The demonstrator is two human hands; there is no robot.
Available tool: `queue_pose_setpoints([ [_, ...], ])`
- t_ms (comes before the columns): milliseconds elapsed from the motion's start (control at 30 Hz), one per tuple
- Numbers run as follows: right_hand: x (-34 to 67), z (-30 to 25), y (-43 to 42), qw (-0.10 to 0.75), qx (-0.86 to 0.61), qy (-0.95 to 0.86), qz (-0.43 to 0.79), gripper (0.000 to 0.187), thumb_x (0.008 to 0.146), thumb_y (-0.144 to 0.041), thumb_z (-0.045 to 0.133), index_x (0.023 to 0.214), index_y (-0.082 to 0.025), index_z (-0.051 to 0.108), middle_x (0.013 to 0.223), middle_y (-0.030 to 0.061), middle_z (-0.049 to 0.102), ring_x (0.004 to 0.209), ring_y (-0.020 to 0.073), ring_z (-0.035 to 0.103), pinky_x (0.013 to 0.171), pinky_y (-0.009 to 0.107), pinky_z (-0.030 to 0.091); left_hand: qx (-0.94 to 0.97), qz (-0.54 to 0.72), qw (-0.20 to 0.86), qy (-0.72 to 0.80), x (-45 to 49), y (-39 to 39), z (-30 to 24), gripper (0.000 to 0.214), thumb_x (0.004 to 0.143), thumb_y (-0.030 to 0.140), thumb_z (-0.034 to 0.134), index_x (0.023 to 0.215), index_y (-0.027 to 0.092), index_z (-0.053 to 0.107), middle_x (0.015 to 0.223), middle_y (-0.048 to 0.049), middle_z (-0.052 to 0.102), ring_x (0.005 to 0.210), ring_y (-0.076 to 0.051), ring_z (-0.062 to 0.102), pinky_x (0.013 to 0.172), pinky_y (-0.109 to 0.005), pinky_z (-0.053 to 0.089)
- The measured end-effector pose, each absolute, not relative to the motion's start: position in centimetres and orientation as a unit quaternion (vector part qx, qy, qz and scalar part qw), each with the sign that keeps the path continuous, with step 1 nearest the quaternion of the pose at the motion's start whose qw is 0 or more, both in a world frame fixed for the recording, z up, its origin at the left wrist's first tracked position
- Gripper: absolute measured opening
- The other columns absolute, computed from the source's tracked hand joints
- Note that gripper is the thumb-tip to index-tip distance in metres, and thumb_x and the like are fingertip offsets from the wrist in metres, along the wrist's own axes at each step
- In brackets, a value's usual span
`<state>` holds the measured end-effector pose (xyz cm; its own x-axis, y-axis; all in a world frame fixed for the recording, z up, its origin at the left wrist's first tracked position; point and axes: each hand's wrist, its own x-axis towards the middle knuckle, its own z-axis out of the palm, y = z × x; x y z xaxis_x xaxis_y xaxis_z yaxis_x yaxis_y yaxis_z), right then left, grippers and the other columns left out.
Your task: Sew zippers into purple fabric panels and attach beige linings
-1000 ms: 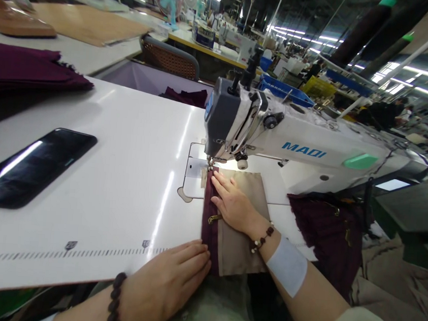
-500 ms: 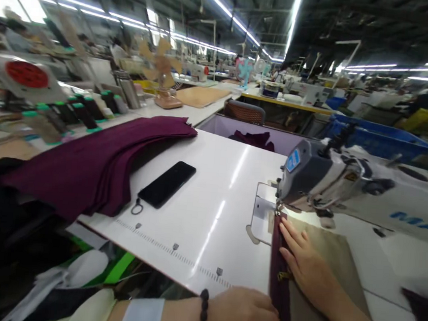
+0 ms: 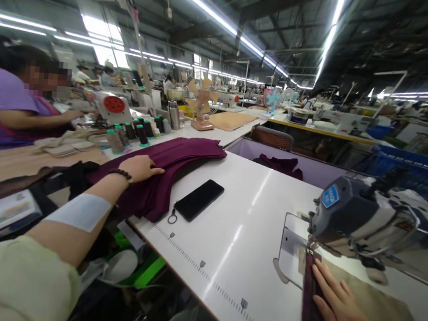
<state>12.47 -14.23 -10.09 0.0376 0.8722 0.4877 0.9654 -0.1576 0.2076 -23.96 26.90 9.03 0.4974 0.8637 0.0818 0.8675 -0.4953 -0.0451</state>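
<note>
My left hand (image 3: 139, 167) lies flat, fingers stretched out, on top of a stack of maroon fabric pieces (image 3: 172, 169) at the left of the white sewing table (image 3: 239, 222). My right hand (image 3: 339, 309) rests open on a tan fabric piece (image 3: 383, 307) joined to a maroon strip with a zipper (image 3: 309, 306), just in front of the needle of the grey-and-white sewing machine (image 3: 361, 221).
A black phone (image 3: 198, 199) lies on the table beside the maroon stack. Thread cones (image 3: 134, 132), a flask and a small fan (image 3: 201, 102) stand behind. A person in purple (image 3: 7, 99) works at the left. A chair (image 3: 271, 137) and blue crates (image 3: 409, 166) lie beyond.
My left hand left the zipper piece at the table's front edge and reached left onto the maroon stack. The view swung left. My right hand stayed on the tan piece.
</note>
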Motion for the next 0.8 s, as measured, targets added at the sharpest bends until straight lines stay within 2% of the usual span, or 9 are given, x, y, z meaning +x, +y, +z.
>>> queue_pose_setpoints([
  [200, 13.1, -10.3, -14.2, 0.092, -0.727, -0.639, -0.234, 0.051, 0.091, -0.035, 0.024, 0.128, -0.011, 0.05, 0.136, 0.0073, 0.04, 0.12, 0.0246, 0.047, 0.087, 0.039, 0.053, -0.869, -0.012, 0.079, -0.488, -24.2, 26.6, 8.2, 0.056, 0.084, 0.056, 0.041, 0.083, 0.007, 0.069, 0.084, -0.0145, 0.068, 0.083, -0.028, 0.062, 0.072, -0.033, 0.044],
  [367, 13.1, -10.3, -14.2, 0.093, -0.713, -0.65, -0.246, 0.05, 0.091, -0.033, 0.026, 0.132, -0.01, 0.044, 0.138, 0.0077, 0.037, 0.12, 0.0247, 0.046, 0.086, 0.041, 0.053, -0.858, -0.043, 0.127, -0.495, -23.6, 26.2, 7.8, 0.041, 0.089, 0.047, 0.046, 0.081, 0.01, 0.061, 0.081, -0.0054, 0.064, 0.078, -0.018, 0.061, 0.074, -0.034, 0.047],
  [500, 12.8, -10.3, -14.1, 0.093, -0.728, -0.634, -0.244, 0.049, 0.092, -0.033, 0.026, 0.131, -0.01, 0.045, 0.137, 0.0077, 0.039, 0.121, 0.0246, 0.045, 0.088, 0.042, 0.051, -0.847, -0.063, 0.135, -0.51, -23.5, 26.7, 8.5, 0.033, 0.091, 0.039, 0.047, 0.078, 0.01, 0.059, 0.08, -0.0033, 0.062, 0.077, -0.016, 0.061, 0.073, -0.033, 0.048],
  [600, 12.6, -9.9, -14.0, 0.1, -0.738, -0.633, -0.21, 0.049, 0.092, -0.034, 0.027, 0.129, -0.01, 0.047, 0.136, 0.0087, 0.04, 0.122, 0.0242, 0.045, 0.091, 0.041, 0.05, -0.843, -0.087, 0.129, -0.514, -23.1, 27.0, 10.6, 0.034, 0.091, 0.04, 0.047, 0.081, 0.01, 0.06, 0.081, -0.0026, 0.063, 0.078, -0.016, 0.061, 0.073, -0.032, 0.049],
  [800, 11.6, -8.6, -13.8, 0.121, -0.774, -0.607, -0.133, 0.05, 0.093, -0.032, 0.022, 0.132, -0.008, 0.043, 0.138, 0.0121, 0.038, 0.126, 0.0247, 0.039, 0.099, 0.047, 0.042, -0.863, -0.138, 0.113, -0.473, -18.8, 26.2, 16.7, 0.055, 0.095, 0.033, 0.019, 0.096, -0.003, 0.06, 0.096, -0.0086, 0.066, 0.094, -0.021, 0.058, 0.083, -0.027, 0.043],
])
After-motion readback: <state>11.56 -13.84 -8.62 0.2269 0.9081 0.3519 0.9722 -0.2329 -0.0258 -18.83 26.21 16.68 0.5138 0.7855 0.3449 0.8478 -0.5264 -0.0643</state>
